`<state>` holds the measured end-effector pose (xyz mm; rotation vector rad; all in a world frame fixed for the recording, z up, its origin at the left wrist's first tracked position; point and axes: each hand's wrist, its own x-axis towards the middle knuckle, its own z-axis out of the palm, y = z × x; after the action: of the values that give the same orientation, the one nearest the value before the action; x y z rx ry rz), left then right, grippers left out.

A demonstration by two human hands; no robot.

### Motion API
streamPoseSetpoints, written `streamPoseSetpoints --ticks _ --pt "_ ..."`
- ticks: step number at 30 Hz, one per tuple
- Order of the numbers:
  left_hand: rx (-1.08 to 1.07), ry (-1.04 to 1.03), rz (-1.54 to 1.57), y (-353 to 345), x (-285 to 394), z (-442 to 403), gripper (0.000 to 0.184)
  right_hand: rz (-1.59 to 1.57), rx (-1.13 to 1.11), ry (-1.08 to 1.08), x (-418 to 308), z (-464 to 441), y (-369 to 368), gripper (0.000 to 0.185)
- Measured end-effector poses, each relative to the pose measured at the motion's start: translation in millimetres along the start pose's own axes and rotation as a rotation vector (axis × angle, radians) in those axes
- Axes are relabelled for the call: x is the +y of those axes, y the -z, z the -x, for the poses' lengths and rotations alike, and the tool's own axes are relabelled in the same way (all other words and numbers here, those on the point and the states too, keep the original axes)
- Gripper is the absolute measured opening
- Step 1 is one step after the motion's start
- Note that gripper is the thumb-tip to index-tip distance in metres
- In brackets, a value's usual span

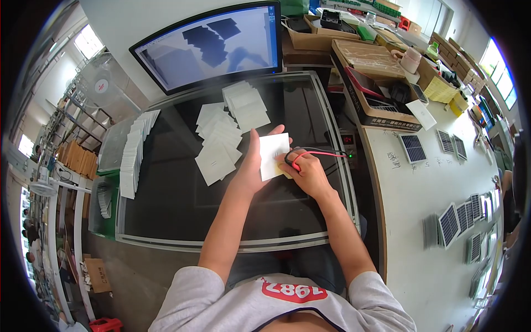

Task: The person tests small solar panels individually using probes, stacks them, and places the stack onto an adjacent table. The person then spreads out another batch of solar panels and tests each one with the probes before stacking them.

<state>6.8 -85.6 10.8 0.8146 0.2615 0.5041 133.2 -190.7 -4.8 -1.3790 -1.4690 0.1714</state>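
Observation:
My left hand [255, 164] is wrapped round a white square panel [272, 150], its pale face turned up to me. My right hand [308, 176] pinches red and black test leads [298, 156] against the lower right part of that panel. The lead tips are hidden by my fingers. Beyond my left hand, loose white panels lie fanned on the dark glass table [166, 205] in two overlapping groups, a nearer stack [214, 162] and a farther stack [247, 106].
A long leaning row of panels [133, 149] lines the table's left side. Behind stands a monitor [213, 47]. A small meter with a red display [347, 140] sits at the right edge. The right bench holds cartons [381, 119] and small solar panels [449, 224].

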Motion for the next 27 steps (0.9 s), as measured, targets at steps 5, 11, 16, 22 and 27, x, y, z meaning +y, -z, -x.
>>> streamPoseSetpoints --ticks 5,11,16,22,27 --pt "0.01 0.08 0.052 2 -2 0 0.082 0.015 -0.069 0.077 6 0 -2 0.017" --pt "0.03 0.125 0.022 2 1 3 0.082 0.068 -0.121 0.031 -2 1 -3 0.015" --pt "0.044 0.165 -0.061 0 2 4 0.082 0.086 -0.184 0.079 7 4 -4 0.014" --pt "0.089 0.183 -0.011 11 1 -2 0.079 0.131 -0.256 0.046 -1 7 -2 0.016" --pt "0.159 0.051 0.187 28 19 -3 0.075 0.047 -0.306 -0.079 -39 23 20 0.018"
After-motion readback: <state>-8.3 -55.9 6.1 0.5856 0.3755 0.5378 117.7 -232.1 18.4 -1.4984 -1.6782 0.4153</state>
